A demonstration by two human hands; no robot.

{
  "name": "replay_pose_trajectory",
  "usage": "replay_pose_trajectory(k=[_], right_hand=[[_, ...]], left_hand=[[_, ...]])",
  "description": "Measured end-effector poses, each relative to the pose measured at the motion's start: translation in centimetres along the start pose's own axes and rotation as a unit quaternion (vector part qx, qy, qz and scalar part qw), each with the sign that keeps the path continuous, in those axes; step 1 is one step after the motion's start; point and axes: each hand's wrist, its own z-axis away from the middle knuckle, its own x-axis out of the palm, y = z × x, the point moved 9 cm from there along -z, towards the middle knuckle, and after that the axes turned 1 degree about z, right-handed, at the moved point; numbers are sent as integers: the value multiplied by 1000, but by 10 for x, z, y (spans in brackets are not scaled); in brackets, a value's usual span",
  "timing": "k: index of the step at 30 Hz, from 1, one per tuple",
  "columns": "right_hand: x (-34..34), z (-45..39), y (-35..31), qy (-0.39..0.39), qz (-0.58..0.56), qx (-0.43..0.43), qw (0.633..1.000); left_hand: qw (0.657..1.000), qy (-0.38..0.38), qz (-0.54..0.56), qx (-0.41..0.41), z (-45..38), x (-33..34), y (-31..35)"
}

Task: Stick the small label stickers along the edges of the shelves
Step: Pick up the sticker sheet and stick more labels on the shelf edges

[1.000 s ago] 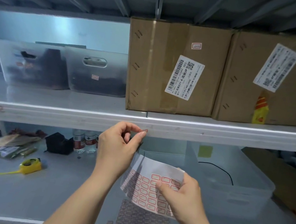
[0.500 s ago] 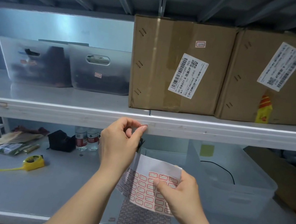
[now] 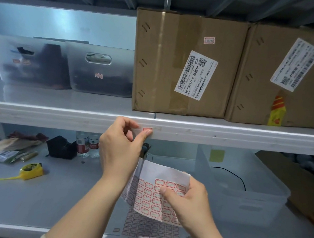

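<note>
- Red-bordered label sticker [image 3: 147, 130] sits on the front edge of the upper shelf [image 3: 229, 137].
- My left hand [image 3: 120, 150] pinches and presses it.
- My right hand [image 3: 187, 200] grips the sticker sheet [image 3: 154, 196] below.

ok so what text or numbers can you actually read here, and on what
"OD-石家庄ZY 4-高新JP 003-": shipping label on the left cardboard box.
Right box's shipping label: barcodes only, print blurred.
Small red-bordered stickers on the sheet, bins and shelf edge: too small to read.
Bottle labels: unreadable.
</note>
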Motion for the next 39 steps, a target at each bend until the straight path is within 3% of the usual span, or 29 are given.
replay_pose_trajectory(k=[12, 19, 23, 31, 39], right_hand=[[-10, 1, 5, -1, -19, 5, 1000], [-22, -1, 5, 18, -59, -6, 998], [-31, -1, 1, 18, -100, -8, 995], [-31, 6, -4, -29, -183, 12, 983], [-29, 12, -5, -46, -223, 21, 974]], left_hand=[[999, 2, 16, 40, 18, 2, 4], [979, -144, 37, 140, 72, 32, 11], [970, -175, 58, 156, 91, 36, 7], [978, -157, 67, 118, 96, 38, 5], [974, -174, 142, 15, 99, 47, -1]])
